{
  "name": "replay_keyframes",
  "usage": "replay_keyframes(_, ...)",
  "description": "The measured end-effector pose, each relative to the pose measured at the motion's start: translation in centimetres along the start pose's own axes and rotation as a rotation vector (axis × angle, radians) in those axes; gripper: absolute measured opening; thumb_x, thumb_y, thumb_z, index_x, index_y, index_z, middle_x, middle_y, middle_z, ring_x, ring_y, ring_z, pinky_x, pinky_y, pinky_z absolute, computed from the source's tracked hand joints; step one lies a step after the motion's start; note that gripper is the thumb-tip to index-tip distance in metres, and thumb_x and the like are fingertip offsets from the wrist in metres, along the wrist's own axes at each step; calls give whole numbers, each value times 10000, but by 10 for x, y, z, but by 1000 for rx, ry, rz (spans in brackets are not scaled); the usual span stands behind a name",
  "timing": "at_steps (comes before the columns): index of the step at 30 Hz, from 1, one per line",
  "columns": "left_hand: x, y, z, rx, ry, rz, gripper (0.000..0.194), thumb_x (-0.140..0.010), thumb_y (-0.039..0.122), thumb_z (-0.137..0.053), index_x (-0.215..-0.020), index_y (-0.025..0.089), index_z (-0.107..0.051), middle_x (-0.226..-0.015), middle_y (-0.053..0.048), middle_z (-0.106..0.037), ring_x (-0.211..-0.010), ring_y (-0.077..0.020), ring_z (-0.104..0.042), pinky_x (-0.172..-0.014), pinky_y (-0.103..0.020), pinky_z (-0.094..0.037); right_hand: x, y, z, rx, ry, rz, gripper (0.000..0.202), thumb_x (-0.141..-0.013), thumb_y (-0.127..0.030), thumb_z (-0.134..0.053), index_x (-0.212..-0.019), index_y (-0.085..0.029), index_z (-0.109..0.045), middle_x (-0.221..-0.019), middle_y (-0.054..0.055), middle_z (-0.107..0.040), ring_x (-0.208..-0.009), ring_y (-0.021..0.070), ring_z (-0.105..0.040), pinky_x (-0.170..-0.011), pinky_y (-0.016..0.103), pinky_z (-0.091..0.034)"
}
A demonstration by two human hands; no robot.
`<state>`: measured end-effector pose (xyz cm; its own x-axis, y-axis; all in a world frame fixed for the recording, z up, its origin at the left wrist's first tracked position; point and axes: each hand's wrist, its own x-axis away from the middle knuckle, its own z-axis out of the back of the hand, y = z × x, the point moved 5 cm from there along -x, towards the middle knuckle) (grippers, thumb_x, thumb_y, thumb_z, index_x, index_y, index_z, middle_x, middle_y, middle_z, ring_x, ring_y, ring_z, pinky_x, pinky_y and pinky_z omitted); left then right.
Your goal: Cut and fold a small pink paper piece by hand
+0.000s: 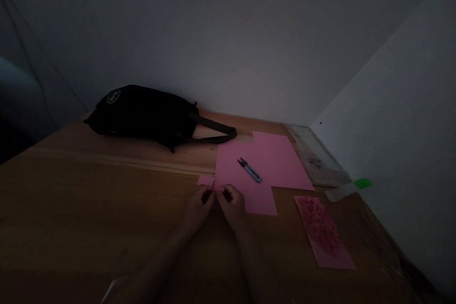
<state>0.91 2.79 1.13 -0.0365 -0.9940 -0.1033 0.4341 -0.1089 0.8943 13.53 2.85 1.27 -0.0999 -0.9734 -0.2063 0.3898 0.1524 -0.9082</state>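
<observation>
My left hand point(197, 209) and my right hand point(233, 206) meet just above the table's front part, thumbs and forefingers closed in a pinch. Between the fingertips is a small pink piece point(216, 190); the dim light and the fingers mostly hide its shape. A small pink paper point(204, 180) lies just beyond the left fingers. Large pink paper sheets point(274, 166) overlap behind and right of my right hand. Thread snips point(250, 170) with a blue-grey handle rest on them, blades pointing up and left.
A pink sheet point(337, 261) at the right bears a heap of small crinkled pink pieces point(320, 228). A black bag point(146, 114) lies against the back wall, its strap reaching the paper. A clear plastic sheet point(317, 159) and a green-tipped strip point(362, 183) lie along the right wall.
</observation>
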Motion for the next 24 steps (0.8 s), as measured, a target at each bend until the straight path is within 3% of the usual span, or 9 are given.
replay_keyframes(13,0,1,1,21,22,-46,123,-762,225,-493,-810,183,-598,-801,-24,-649,-753,-152,-591,-707,-275,-457,0,5,0,-38,12,-77,189,-731,-332,-509,-617,-182,-493,-546,-46,-425,-538,106,-414,-532,215,-341)
replay_keyframes(24,0,1,1,30,17,-60,142,-790,242,-474,-820,173,-595,-806,-31,-637,-758,-148,-584,-712,-272,-453,1,3,1,-29,12,-55,167,-729,-322,-512,-650,-176,-536,-576,-27,-503,-566,122,-474,-555,225,-372)
